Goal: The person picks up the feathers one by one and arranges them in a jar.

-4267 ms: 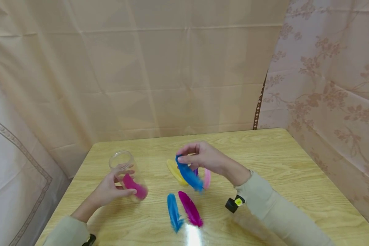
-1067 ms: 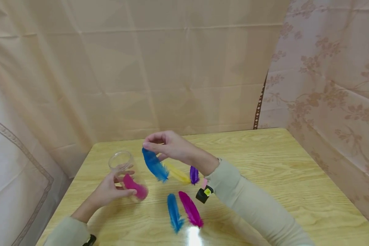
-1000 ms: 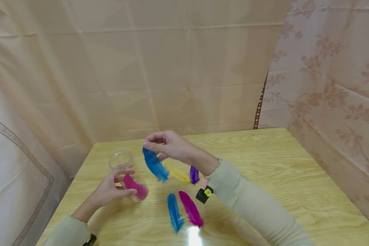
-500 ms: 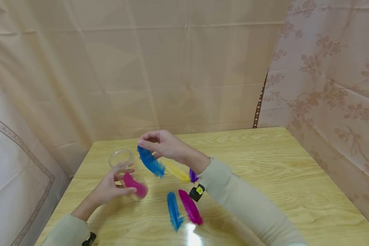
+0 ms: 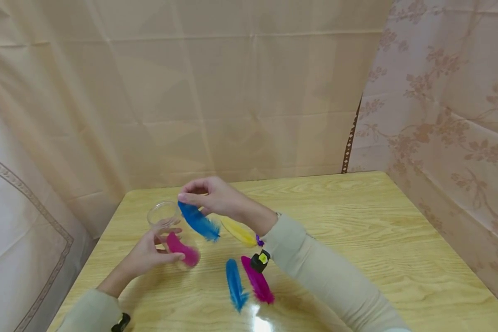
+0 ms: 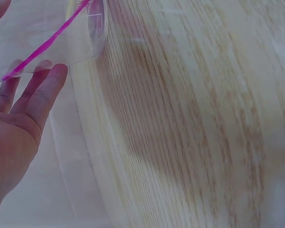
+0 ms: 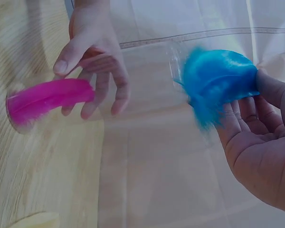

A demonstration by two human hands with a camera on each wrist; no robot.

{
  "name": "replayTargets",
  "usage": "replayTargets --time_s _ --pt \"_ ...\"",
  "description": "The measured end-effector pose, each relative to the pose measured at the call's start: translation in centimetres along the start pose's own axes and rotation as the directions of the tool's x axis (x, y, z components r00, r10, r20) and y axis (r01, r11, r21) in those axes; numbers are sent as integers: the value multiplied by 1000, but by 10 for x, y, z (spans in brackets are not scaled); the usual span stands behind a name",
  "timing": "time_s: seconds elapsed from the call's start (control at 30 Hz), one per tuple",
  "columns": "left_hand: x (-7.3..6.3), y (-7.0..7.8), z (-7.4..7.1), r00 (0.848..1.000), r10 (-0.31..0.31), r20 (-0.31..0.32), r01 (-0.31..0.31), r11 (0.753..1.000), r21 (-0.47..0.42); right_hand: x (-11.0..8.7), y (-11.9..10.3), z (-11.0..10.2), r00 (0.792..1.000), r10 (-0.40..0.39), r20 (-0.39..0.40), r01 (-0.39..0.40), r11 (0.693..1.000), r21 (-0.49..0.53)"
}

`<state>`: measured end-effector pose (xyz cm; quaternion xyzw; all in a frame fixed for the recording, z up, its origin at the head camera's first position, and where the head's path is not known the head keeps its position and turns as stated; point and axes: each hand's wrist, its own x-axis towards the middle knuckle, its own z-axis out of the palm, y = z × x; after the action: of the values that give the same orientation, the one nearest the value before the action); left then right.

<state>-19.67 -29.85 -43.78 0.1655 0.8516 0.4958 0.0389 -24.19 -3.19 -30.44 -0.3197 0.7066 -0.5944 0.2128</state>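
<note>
My left hand (image 5: 143, 258) grips a tall clear cup (image 5: 186, 236) on the left of the table, fingers on its far side and thumb at its near side. A magenta feather (image 5: 179, 249) lies inside, low in the cup. My right hand (image 5: 216, 196) pinches a blue feather (image 5: 199, 222) by one end, just right of the cup's rim. In the right wrist view the blue feather's fluffy end (image 7: 199, 90) points toward the cup's mouth. Only the magenta feather's thin edge (image 6: 45, 45) shows in the left wrist view.
On the table (image 5: 357, 240) lie a yellow feather (image 5: 238, 231), a purple feather (image 5: 259, 240) mostly hidden by my right sleeve, a second blue feather (image 5: 234, 283) and another magenta feather (image 5: 258, 281). Curtains (image 5: 249, 92) stand behind and at both sides.
My right hand has carried the blue feather leftward, from over the yellow feather to beside the cup's rim. The pink feather is now hidden under my right arm. My left hand and the cup stay put.
</note>
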Motion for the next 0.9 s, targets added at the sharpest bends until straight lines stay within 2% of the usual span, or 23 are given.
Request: replayTargets --time_s 0.33,0.5,0.67,0.9 --pt "-1 1 -1 1000 -3 8 3 1000 0 12 -9 15 999 12 33 -12 1000 22" --pt "-2 1 -1 1000 -29 4 29 1000 -7 17 -12 21 999 11 37 -10 1000 -9" --pt "-1 0 -1 1000 -24 6 24 999 -21 19 -14 24 999 15 38 -13 999 -46" --pt "0 -4 -3 1000 -24 7 25 999 -32 23 -16 26 1000 -20 23 21 999 -39"
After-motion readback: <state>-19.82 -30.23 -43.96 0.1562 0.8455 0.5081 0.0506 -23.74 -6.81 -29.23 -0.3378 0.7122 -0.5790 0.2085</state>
